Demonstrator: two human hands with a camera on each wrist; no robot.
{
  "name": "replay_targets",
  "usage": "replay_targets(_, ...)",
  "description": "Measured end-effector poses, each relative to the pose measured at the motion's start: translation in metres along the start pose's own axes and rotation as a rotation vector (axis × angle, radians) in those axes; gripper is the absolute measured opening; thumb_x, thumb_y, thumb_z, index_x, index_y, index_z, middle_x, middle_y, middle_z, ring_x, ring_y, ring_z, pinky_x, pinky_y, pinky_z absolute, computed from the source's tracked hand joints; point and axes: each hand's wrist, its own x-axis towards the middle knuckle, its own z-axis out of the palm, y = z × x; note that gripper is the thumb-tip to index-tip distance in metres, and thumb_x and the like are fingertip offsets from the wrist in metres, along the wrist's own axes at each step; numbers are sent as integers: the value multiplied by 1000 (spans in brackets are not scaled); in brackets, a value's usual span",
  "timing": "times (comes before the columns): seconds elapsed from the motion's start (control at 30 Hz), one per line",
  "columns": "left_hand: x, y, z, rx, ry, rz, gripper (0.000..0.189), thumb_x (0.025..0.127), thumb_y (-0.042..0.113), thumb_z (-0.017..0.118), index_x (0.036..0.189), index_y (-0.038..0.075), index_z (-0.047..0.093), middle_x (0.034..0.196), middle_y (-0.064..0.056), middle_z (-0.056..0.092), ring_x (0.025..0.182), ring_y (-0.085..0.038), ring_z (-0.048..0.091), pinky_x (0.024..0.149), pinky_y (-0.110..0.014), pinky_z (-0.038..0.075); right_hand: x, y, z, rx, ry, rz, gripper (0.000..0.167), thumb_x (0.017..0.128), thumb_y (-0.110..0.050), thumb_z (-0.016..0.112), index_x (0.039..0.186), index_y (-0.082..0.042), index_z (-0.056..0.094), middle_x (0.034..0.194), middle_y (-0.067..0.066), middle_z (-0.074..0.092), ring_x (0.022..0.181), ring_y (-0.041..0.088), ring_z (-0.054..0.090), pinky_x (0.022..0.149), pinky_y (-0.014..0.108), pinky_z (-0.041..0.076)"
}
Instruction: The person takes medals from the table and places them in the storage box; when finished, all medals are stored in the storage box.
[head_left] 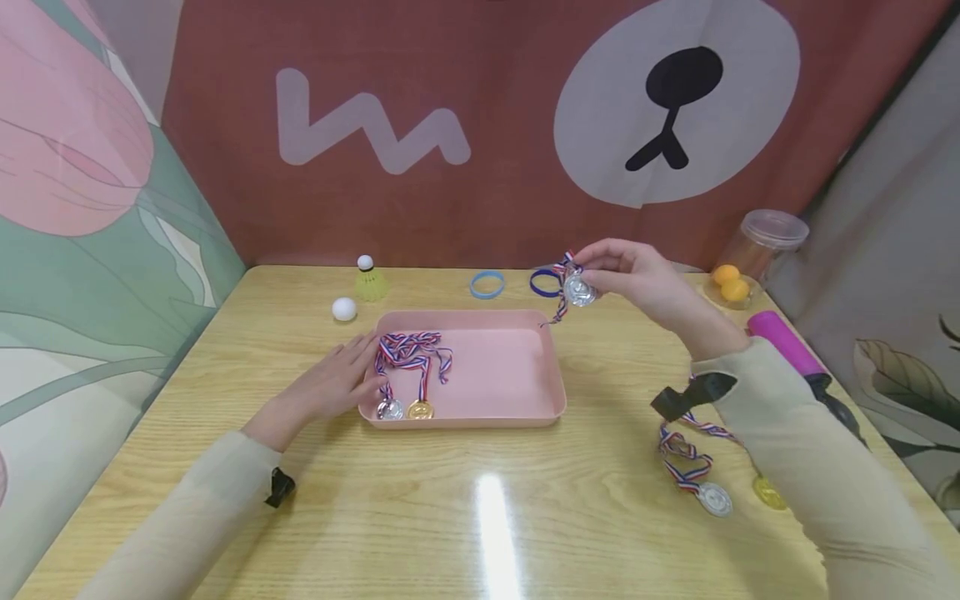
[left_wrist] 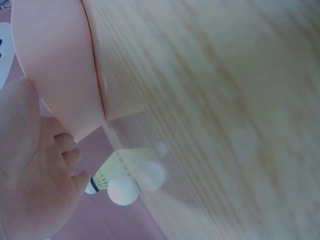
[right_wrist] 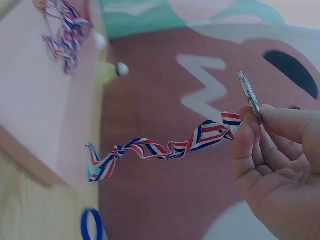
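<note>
My right hand (head_left: 626, 271) pinches a silver medal (head_left: 580, 289) between thumb and fingers, raised above the table beyond the tray's right corner. Its striped red, white and blue ribbon (right_wrist: 170, 147) dangles below, knotted near the end in the right wrist view. My left hand (head_left: 337, 375) rests at the left rim of the pink tray (head_left: 502, 367), fingers fairly straight. Inside the tray's left part lie another silver medal (head_left: 390, 409) and a gold medal (head_left: 420, 410), with their ribbons (head_left: 408, 350) bunched behind them.
Behind the tray are a white ball (head_left: 344, 309), a yellow shuttlecock (head_left: 371, 282), a light blue ring (head_left: 487, 285) and a dark blue ring (head_left: 545, 283). At right stand a clear jar (head_left: 757, 246) with orange balls and a magenta cylinder (head_left: 787, 343). Nearer lie a silver medal (head_left: 715, 499) and a gold medal (head_left: 768, 493).
</note>
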Motion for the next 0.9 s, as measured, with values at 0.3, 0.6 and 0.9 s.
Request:
replay_targets(0.3, 0, -3, 1, 11, 4, 10, 69, 98, 38, 39, 143, -8, 14, 149, -24, 11, 134, -41, 12, 108, -52, 13, 31, 6, 55, 38, -129, 26, 24, 91, -4, 56, 114, 3, 57, 105, 14, 61, 87, 20, 60, 81, 41, 50)
replay_targets(0.6, 0, -2, 1, 16, 12, 22, 68, 98, 36, 41, 142, -9, 16, 149, -23, 12, 134, -41, 13, 107, -53, 13, 57, 19, 101, 39, -115, 67, 20, 90, -3, 58, 109, -4, 63, 105, 10, 64, 90, 22, 61, 75, 33, 54)
replay_targets(0.9, 0, -4, 2, 17, 15, 26, 69, 98, 38, 40, 143, -8, 15, 149, -23, 13, 134, -40, 13, 108, -52, 13, 63, 35, 136, -26, -179, 80, 21, 90, -2, 56, 110, -2, 63, 104, 8, 63, 92, 21, 60, 80, 39, 52)
